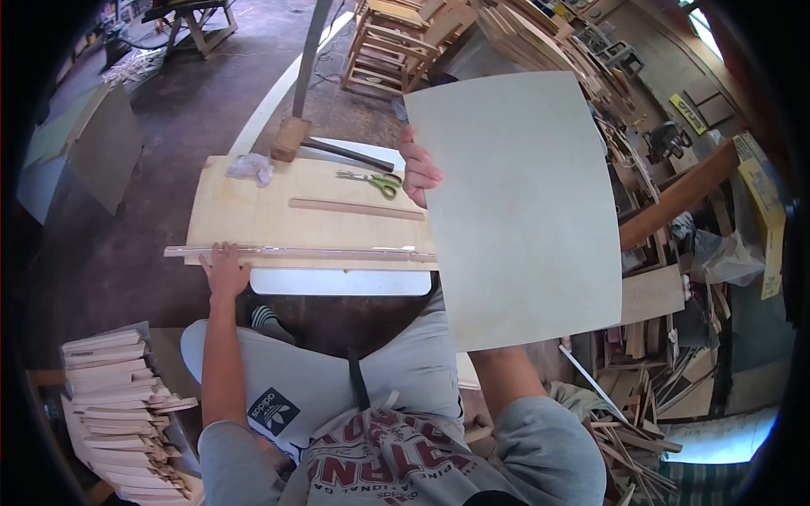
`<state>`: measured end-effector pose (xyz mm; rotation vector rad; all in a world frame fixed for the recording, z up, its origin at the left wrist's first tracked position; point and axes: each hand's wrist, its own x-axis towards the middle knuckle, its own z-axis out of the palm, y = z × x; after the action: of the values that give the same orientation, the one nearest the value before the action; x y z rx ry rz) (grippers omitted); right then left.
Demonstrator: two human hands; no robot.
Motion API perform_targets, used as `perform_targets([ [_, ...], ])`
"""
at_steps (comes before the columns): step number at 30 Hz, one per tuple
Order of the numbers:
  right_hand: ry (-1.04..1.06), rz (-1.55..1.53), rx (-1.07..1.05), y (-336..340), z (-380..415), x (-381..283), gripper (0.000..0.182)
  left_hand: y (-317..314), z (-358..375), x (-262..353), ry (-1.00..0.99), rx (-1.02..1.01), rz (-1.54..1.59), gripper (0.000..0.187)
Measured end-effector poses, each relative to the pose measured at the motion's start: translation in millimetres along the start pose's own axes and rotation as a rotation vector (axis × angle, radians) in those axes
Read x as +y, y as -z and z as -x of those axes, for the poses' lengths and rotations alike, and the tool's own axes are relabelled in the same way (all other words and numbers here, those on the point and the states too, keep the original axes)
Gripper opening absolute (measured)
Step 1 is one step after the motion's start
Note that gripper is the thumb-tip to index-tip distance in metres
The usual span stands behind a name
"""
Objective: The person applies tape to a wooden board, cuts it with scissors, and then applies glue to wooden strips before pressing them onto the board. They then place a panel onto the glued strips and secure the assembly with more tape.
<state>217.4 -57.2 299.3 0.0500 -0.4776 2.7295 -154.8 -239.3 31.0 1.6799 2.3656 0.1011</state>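
My right hand [419, 171] grips a large, thin, pale wooden panel [523, 211] by its left edge. The panel is raised in front of me, and its broad face hides my palm. My left hand [225, 271] lies with fingers stretched over a long, narrow wooden strip [337, 253] along the near edge of the work board [245, 211]. A shiny, clear layer covers part of that strip. Farther back on the board lie a shorter wooden strip [356, 209], green-handled scissors [373, 181], a mallet [291, 140] and a crumpled whitish cloth or plastic [251, 169].
A stack of cut wooden pieces [122, 405] stands at my lower left. Loose wood offcuts [633, 447] crowd the right side. Wooden stools [392, 46] stand at the back, and panels [84, 152] lean at the far left. A metal bar [310, 59] rises behind the mallet.
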Motion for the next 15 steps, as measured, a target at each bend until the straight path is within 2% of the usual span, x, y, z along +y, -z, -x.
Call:
perform_targets([
  [1, -0.002, 0.009, -0.003, -5, 0, 2, 0.043, -1, 0, 4, -0.010, 0.002, -0.001, 0.065],
  [5, 0.131, 0.293, 0.350, -18, 8, -1, 0.040, -13, -2, 0, -0.015, 0.023, -0.084, 0.065],
  [7, 0.317, 0.382, 0.482, -6, 17, -12, 0.041, -31, 0, -1, 0.047, 0.121, -0.117, 0.061],
  [9, 0.643, 0.451, 0.627, 9, 33, -38, 0.046, -33, -2, -2, 0.068, 0.102, -0.055, 0.054],
  [10, 0.761, 0.466, 0.640, 8, 32, -49, 0.050, -29, 3, -2, 0.001, 0.155, 0.013, 0.055],
  [11, 0.813, 0.472, 0.616, 5, 32, -57, 0.054, -28, 5, 1, 0.023, 0.162, 0.024, 0.056],
  [12, 0.655, 0.530, 0.393, 1, 32, -67, 0.050, -23, 8, 4, 0.033, 0.137, 0.021, 0.059],
  [15, 0.525, 0.995, 0.741, -26, -28, -20, 0.042, -27, 7, 4, 0.034, 0.157, 0.042, 0.061],
])
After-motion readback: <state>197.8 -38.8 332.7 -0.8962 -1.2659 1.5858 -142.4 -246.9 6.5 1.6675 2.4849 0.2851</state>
